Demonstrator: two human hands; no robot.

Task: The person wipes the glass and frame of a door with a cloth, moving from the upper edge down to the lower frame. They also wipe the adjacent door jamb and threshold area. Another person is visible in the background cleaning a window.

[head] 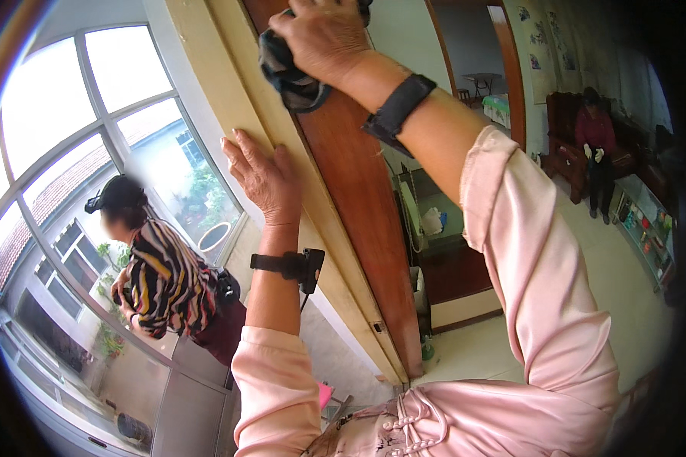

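My left hand (264,178) lies flat on the cream-painted door frame (220,74), its fingers slightly spread and holding nothing. Higher up, at the top edge of the view, my right hand (326,43) grips a dark cloth (291,74). The cloth hangs in folds below the fingers, against the reddish-brown wooden door panel (343,148) beside the frame. What the upper part of the cloth touches is cut off by the view's edge. Each forearm wears a black strap, and the left one carries a small black device (311,271).
At left, a person in a striped shirt (168,274) stands by large framed windows (106,123). Another person wearing light gloves (594,128) sits on a dark wooden seat at far right, near a glass-topped low table (646,223). Behind the door stands a dark cabinet (454,268).
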